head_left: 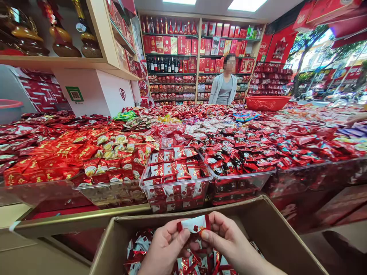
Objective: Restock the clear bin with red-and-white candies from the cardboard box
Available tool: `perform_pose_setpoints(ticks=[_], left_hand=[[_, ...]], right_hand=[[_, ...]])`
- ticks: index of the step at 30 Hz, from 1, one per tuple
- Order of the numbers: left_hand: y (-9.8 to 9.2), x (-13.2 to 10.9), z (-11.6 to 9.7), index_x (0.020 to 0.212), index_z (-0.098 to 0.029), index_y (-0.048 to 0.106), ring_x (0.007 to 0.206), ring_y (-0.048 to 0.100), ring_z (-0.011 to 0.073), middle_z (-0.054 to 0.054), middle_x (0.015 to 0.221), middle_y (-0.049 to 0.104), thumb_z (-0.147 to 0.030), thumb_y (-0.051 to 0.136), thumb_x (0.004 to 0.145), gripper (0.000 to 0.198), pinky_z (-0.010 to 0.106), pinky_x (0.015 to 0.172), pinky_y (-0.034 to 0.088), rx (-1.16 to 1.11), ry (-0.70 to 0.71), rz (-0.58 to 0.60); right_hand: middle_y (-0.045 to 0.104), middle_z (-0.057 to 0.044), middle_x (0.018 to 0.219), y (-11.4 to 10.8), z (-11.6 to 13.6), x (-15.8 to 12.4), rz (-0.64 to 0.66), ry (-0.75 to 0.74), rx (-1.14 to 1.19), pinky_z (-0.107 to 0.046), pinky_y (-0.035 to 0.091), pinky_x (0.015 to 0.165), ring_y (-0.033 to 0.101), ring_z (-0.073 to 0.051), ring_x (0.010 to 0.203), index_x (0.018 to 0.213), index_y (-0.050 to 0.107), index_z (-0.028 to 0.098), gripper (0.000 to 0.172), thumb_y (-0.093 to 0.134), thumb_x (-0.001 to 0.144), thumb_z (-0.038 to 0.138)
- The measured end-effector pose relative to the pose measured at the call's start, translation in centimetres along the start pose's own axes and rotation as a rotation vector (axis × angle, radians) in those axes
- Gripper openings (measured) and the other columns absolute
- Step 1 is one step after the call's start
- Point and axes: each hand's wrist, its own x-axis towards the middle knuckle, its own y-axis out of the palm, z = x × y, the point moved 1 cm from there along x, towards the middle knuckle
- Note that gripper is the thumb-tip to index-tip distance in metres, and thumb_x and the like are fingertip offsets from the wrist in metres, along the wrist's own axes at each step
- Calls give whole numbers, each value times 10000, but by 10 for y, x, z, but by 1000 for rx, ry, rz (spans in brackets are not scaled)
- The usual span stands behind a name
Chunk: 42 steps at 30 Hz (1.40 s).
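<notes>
Above an open cardboard box [263,225], a small red-and-white wrapped candy packet [195,223] is stretched level between both my hands. My left hand [169,244] pinches its left end, thumb on the front. On the other end, my right hand [226,236] is closed with the thumb at the lower right corner. Loose packets of the same look [186,264] lie in the box under my hands, partly hidden by them. Just beyond the box, a clear plastic bin [177,183] holds upright rows of matching red-and-white packets.
Red and gold packets [114,152] heap in the bin to the left; red and black packets [229,156] fill one to the right. A red basket [268,103] stands at the back. Behind the counter is a person [224,86]. A wooden cabinet [106,34] juts in at upper left.
</notes>
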Motion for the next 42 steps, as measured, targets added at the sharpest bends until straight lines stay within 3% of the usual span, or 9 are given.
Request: perform_pose_setpoints(ticks=[5,9,15,20,23,26,30,36,42], left_hand=[[2,-5,-17,954,-148,531,606,583,91,15,701,653,-228,638,658,325,144,514,416,124,56,-53],[3,-6,-17,1048,-170,444,567,575,89,5,715,639,-218,623,669,422,164,503,428,150,20,-88],[3,-12,-14,1057,-172,421,577,566,101,0,706,619,-204,592,691,405,208,550,436,151,26,16],[4,-18,-37,1106,-194,406,659,573,120,-5,710,620,-227,535,740,390,233,632,424,276,108,52],[6,-19,-47,1108,-193,427,784,558,143,31,858,624,-247,551,729,402,253,720,420,246,165,80],[6,-19,-41,1070,-181,481,800,546,151,47,962,605,-256,545,730,354,251,695,438,253,142,94],[-1,-20,-23,1031,-167,504,764,558,154,34,833,642,-271,515,747,302,266,695,428,360,53,159],[-5,-14,-7,946,-143,507,729,543,146,53,775,635,-320,493,752,263,269,688,402,438,7,153],[-7,-11,9,905,-130,515,599,472,109,16,678,563,-386,516,710,322,236,576,363,456,-14,188]], right_hand=[[537,25,562,4,24,2,-56,-28,-98,-188,378,449,471,-73,478,746,495,161,207,552,704,356],[530,32,524,4,24,5,-71,0,-120,-187,380,436,476,-69,452,744,506,145,226,570,684,354],[531,28,519,1,17,0,-46,11,-141,-195,383,438,470,-67,441,723,486,139,229,552,697,356],[535,14,600,1,54,0,-115,-158,-348,-200,401,499,495,-76,524,777,521,147,174,517,734,315],[539,15,633,4,68,5,-83,-185,-416,-199,401,492,495,-73,517,795,518,156,154,503,740,299],[542,16,617,9,64,4,-2,-211,-636,-190,376,494,471,-74,532,756,542,151,128,478,754,262],[578,11,652,4,75,-4,18,-330,-921,-183,379,538,487,-83,585,764,570,159,136,449,772,220],[617,-6,755,-16,153,18,-297,-677,-1194,-195,397,623,542,-99,671,865,573,177,157,447,773,195],[641,-14,750,-20,164,56,-124,-508,-1479,-203,392,623,561,-117,691,837,592,175,201,413,756,130]])
